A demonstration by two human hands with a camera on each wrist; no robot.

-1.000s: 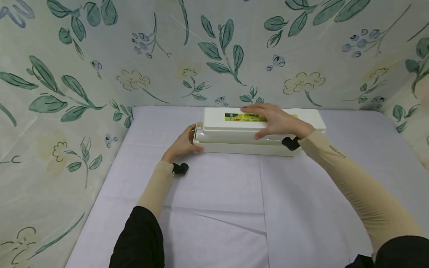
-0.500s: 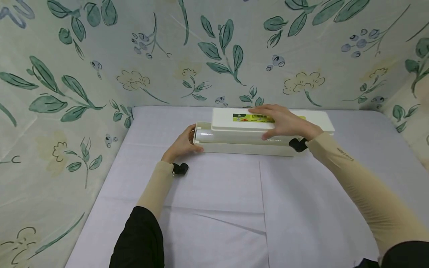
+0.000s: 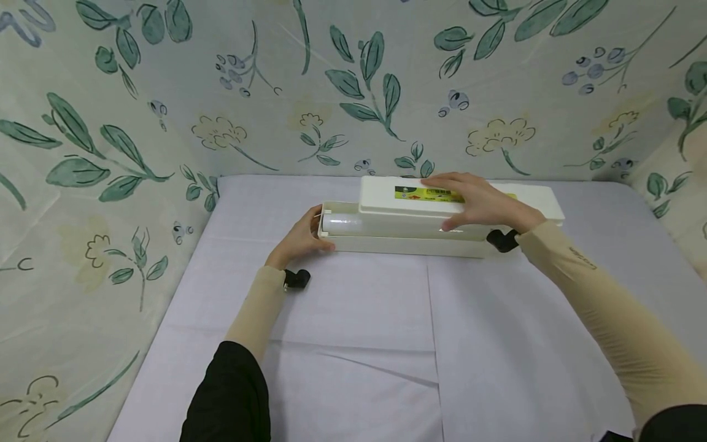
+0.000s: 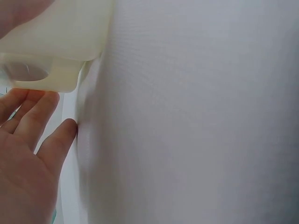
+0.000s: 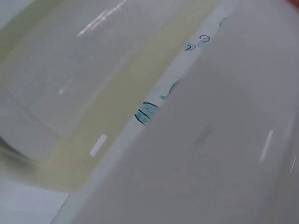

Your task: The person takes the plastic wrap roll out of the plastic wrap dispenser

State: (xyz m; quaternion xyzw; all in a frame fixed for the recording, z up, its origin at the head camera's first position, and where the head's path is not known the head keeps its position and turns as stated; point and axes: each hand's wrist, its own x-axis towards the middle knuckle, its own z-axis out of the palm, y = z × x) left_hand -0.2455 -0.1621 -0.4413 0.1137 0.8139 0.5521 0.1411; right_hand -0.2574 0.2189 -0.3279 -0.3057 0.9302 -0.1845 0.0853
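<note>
From above and behind the left hand and right hand, the head camera looks forward and down, farthest off. Close by, the left-wrist view faces past that hand, turned sideways (the white cloth tabletop stands upright). The right-wrist view, nearest, slants across a glossy translucent roll. All share the long cream plastic box.
</note>
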